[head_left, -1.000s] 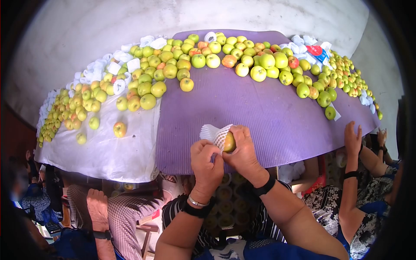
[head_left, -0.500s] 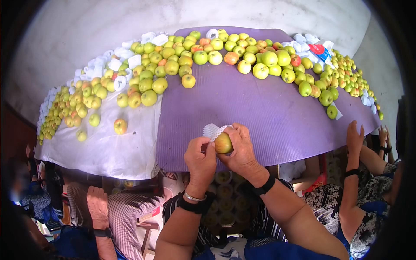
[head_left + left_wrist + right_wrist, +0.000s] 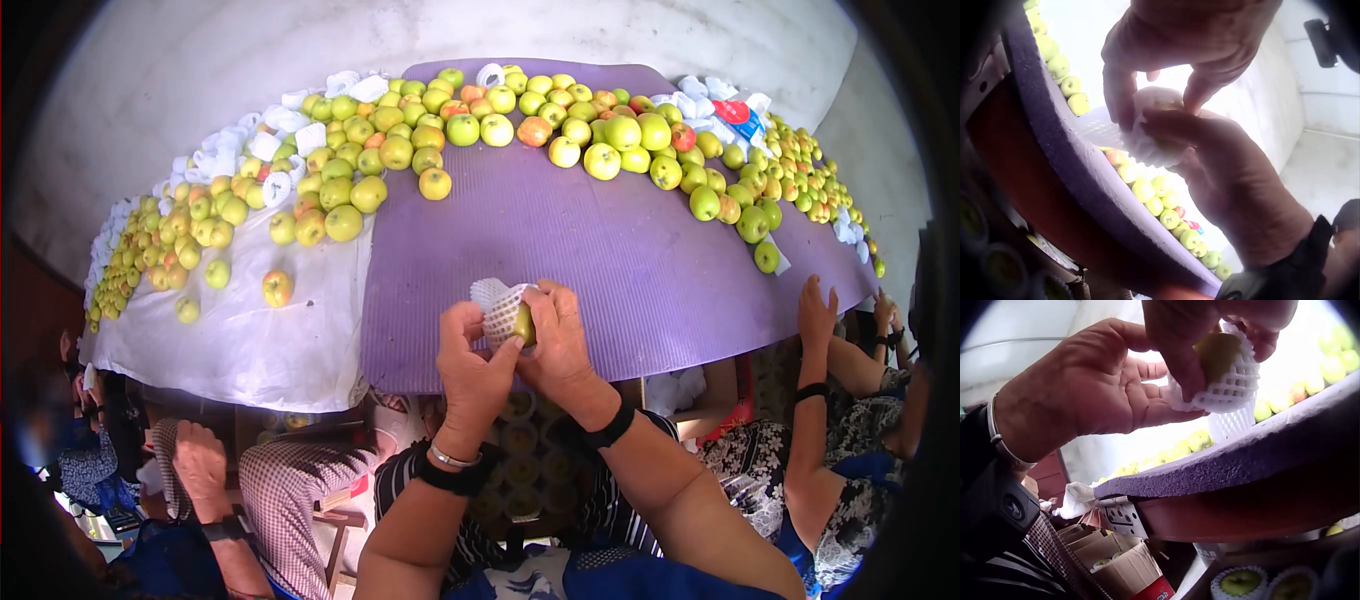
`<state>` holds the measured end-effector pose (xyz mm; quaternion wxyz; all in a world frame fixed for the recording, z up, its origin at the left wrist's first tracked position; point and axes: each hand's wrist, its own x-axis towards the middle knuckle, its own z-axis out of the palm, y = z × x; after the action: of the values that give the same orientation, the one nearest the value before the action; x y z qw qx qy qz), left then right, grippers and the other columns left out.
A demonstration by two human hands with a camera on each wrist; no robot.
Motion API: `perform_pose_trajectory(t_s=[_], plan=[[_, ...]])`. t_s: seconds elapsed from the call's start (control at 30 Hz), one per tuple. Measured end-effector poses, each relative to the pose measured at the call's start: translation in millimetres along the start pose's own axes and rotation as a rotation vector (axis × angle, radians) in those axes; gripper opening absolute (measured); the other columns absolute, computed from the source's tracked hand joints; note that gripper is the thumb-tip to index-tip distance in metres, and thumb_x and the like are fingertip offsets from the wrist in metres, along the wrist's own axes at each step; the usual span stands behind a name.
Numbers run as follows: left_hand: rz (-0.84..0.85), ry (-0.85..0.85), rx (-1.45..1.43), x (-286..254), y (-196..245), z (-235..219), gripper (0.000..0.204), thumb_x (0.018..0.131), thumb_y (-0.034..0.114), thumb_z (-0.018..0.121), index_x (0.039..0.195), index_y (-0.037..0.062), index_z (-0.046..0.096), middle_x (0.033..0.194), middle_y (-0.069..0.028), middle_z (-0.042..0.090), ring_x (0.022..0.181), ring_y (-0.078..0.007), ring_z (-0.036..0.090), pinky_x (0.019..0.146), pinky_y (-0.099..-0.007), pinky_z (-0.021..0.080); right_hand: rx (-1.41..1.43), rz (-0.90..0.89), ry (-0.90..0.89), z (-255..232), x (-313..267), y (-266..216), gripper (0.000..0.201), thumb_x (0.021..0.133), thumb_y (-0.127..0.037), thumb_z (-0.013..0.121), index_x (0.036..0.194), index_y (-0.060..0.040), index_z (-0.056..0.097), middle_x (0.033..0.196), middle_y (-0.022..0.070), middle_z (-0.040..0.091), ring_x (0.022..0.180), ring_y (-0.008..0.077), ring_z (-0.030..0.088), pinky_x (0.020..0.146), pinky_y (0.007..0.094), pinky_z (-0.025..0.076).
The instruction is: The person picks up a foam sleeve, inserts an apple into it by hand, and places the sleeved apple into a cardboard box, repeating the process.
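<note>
Both hands hold one apple [image 3: 524, 322] partly covered by a white foam net [image 3: 502, 314], just above the table's near edge. My left hand [image 3: 474, 372] has its fingers on the net's left side and its thumb against the apple. My right hand [image 3: 562, 345] grips the apple and the net's rim from the right. In the right wrist view the net [image 3: 1235, 384] stretches round the lower part of the apple [image 3: 1218, 357], whose upper part is bare. The net's loose end sticks out away from me.
Piled apples [image 3: 395, 152] line the back of the purple mat [image 3: 450, 250], with foam nets [image 3: 220, 158] behind them at left. One apple [image 3: 277, 289] lies apart on the white cloth [image 3: 250, 350]. Other people's hands [image 3: 817, 310] are at the right edge. Netted apples [image 3: 1240, 582] sit below the table.
The net now covers more of the apple's left side, and the apple has turned between the hands. My left fingers have shifted up along the net. At left, another person's hand has moved.
</note>
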<state>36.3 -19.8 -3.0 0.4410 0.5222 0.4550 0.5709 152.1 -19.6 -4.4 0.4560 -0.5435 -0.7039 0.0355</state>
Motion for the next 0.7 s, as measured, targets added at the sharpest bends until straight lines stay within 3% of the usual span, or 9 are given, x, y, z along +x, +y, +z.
perform_pose_trajectory(t_s=[0.1,0.17,0.2,0.27,0.33,0.47,0.53,0.7], plan=[[-0.034,-0.035,-0.070,7,1,-10,0.042,0.075,-0.003,0.064,0.113,-0.0002,0.045,0.100,-0.0081,0.054,0.092,-0.0149,0.055,0.076,-0.0266,0.050,0.139,-0.054,-0.027,-6,7,-1,0.061,0.062,-0.005,0.074,0.116,-0.0025,0.046,0.115,0.0216,0.046,0.104,0.0391,0.046,0.085,0.0419,0.043],[-0.160,-0.116,-0.380,13,-13,-18,0.045,0.077,-0.003,0.062,0.118,-0.0010,0.043,0.104,-0.0094,0.054,0.093,-0.0167,0.057,0.074,-0.0271,0.051,0.245,-0.076,-0.046,-11,8,-1,0.060,0.063,-0.004,0.074,0.116,-0.0036,0.047,0.116,0.0206,0.046,0.105,0.0384,0.047,0.085,0.0416,0.044],[-0.160,-0.116,-0.379,14,-10,-20,0.045,0.077,-0.003,0.062,0.118,-0.0010,0.043,0.104,-0.0094,0.054,0.093,-0.0167,0.057,0.074,-0.0271,0.051,0.326,-0.041,-0.070,-15,9,-3,0.059,0.063,-0.003,0.074,0.116,-0.0046,0.047,0.117,0.0190,0.046,0.106,0.0353,0.048,0.085,0.0394,0.044],[-0.328,-0.121,-0.537,14,0,-22,0.041,0.080,-0.003,0.060,0.117,-0.0008,0.043,0.107,-0.0110,0.054,0.095,-0.0183,0.058,0.077,-0.0299,0.052,0.408,-0.005,-0.094,-17,8,-1,0.058,0.064,-0.002,0.074,0.116,-0.0055,0.048,0.118,0.0174,0.046,0.107,0.0322,0.049,0.085,0.0373,0.045],[-0.332,-0.108,-0.572,13,3,-21,0.040,0.080,-0.003,0.059,0.116,-0.0006,0.042,0.108,-0.0115,0.054,0.096,-0.0193,0.058,0.078,-0.0318,0.053,0.600,0.084,-0.056,-15,6,4,0.056,0.066,-0.001,0.073,0.115,-0.0060,0.049,0.120,0.0156,0.045,0.107,0.0251,0.050,0.084,0.0330,0.045],[-0.359,-0.046,-0.705,12,5,-16,0.039,0.082,-0.002,0.056,0.116,0.0005,0.037,0.111,-0.0128,0.052,0.098,-0.0215,0.058,0.080,-0.0372,0.053,0.518,0.156,-0.027,-12,1,7,0.051,0.068,0.002,0.071,0.114,-0.0048,0.049,0.113,0.0121,0.049,0.100,0.0187,0.053,0.082,0.0286,0.046],[-0.364,-0.046,-0.757,13,2,-15,0.039,0.082,-0.001,0.055,0.116,0.0009,0.036,0.111,-0.0132,0.052,0.098,-0.0220,0.058,0.080,-0.0378,0.053,0.764,0.376,-0.061,-5,-3,11,0.038,0.073,0.005,0.067,0.107,-0.0040,0.051,0.103,0.0069,0.055,0.093,0.0135,0.055,0.081,0.0264,0.046],[-0.334,-0.090,-0.767,12,-3,-18,0.041,0.082,0.004,0.056,0.118,0.0009,0.035,0.116,-0.0155,0.051,0.103,-0.0272,0.056,0.080,-0.0442,0.052,1.056,0.458,-0.060,-1,-2,9,0.023,0.078,0.008,0.061,0.096,-0.0045,0.053,0.092,0.0015,0.057,0.085,0.0090,0.055,0.075,0.0241,0.048]])
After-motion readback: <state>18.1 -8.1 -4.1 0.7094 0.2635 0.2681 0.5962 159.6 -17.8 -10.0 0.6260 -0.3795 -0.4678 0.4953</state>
